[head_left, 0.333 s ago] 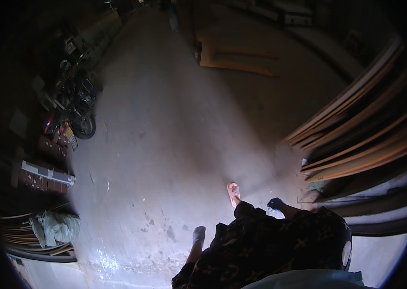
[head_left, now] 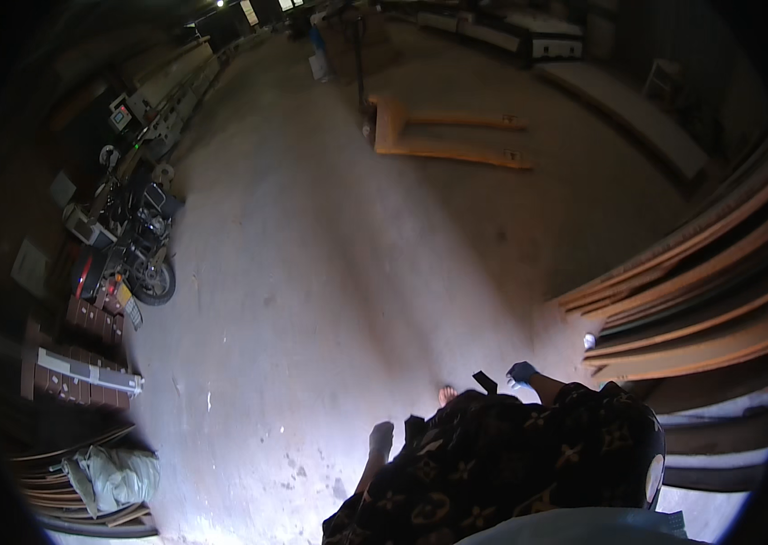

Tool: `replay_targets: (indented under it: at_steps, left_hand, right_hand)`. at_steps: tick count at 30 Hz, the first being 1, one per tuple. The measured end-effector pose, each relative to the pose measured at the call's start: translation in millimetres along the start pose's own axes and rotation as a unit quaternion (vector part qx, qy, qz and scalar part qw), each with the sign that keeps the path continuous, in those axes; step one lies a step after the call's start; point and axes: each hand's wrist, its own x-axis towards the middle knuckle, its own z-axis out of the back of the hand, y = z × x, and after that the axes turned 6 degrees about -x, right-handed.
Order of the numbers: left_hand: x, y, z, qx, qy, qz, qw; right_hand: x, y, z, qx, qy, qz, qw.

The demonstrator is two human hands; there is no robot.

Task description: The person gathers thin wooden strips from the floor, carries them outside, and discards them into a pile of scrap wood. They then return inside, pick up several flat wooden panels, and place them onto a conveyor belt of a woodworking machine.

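Observation:
My left hand [head_left: 382, 439], in a grey glove, hangs low beside my dark patterned clothing [head_left: 493, 454]. Its back faces up and its fingers are hidden beneath it, so what they do does not show. My right hand [head_left: 520, 373], also gloved, hangs ahead of the clothing on the right; its fingers are loosely bent and partly apart, with nothing seen in them. Nearest to that hand is the stack of long boards [head_left: 674, 350] along the right side, not touched. The toes of one foot [head_left: 447, 394] show between the hands on the concrete floor [head_left: 284, 318].
Ahead lies an orange pallet jack [head_left: 390, 127] with two forks pointing right. At left stand a motorcycle [head_left: 148, 272], brown boxes [head_left: 93, 318] with a long wrapped package [head_left: 89, 371], and a pale sack [head_left: 116, 479] on curved sheets. A long low platform [head_left: 629, 113] lies at far right.
The view has tilted up, so the pallet jack, motorcycle and boxes sit lower and more of the far room shows. The pink sandal has gone from sight, leaving only toes visible.

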Motion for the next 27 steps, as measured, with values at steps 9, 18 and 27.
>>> replay_targets:
  at_steps: [9, 18, 27]
  left_hand:
    - [84, -56, 61, -0.207, -0.124, 0.031, 0.970]
    - [252, -98, 192, 0.020, -0.051, 0.066, 0.996]
    - [494, -247, 381, 0.117, -0.100, -0.024, 0.988]
  right_hand:
    - [149, 234, 36, 0.078, 0.048, 0.009, 0.996]
    - [293, 391, 43, -0.077, 0.014, 0.003, 0.997]
    - [376, 445, 75, -0.256, -0.061, 0.062, 0.963]
